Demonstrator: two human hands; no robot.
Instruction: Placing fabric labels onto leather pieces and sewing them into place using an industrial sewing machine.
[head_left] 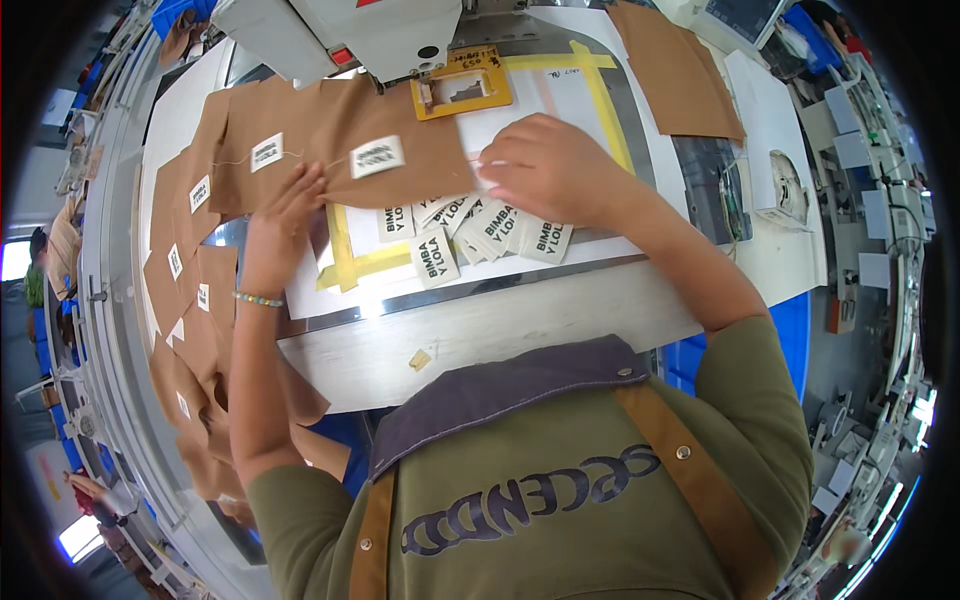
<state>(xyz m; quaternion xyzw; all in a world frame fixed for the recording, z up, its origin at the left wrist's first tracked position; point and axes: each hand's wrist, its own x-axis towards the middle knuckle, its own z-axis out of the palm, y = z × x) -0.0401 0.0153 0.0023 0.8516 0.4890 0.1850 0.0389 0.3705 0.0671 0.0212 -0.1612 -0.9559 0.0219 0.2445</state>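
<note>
Brown fabric everywhere: nearest, on the left of the yellow rectangular metal clamp frame, a chain of brown cloth pieces with small white labels already stitched on trails off the pale worktable. Closer to the frame, a loose pile of white printed labels waits, so plenty looks left. The left hand lies flat, fingers spread, on the brown cloth piece just left of the frame. The right hand curls just below-right of the frame; whether it pinches anything, I cannot tell. Behind the frame sits the grey sewing machine head.
</note>
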